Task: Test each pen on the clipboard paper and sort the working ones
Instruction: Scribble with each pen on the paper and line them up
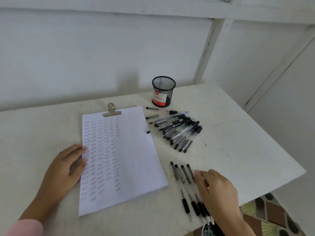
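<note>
Your left hand [68, 164]: fingers straight, pressing the paper [133, 150] at its left edge.
Your right hand [216, 189]: over the row of pens [183, 174]; grip blurred, cannot tell.

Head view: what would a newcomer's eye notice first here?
First, the clipped white paper sheet at the centre, filled with columns of handwritten "test"; the left hand rests on its left edge. Right of it lies a heap of clear pens with black grips, in front of a black mesh cup. Nearer, the right hand reaches over a row of four such pens.
</note>
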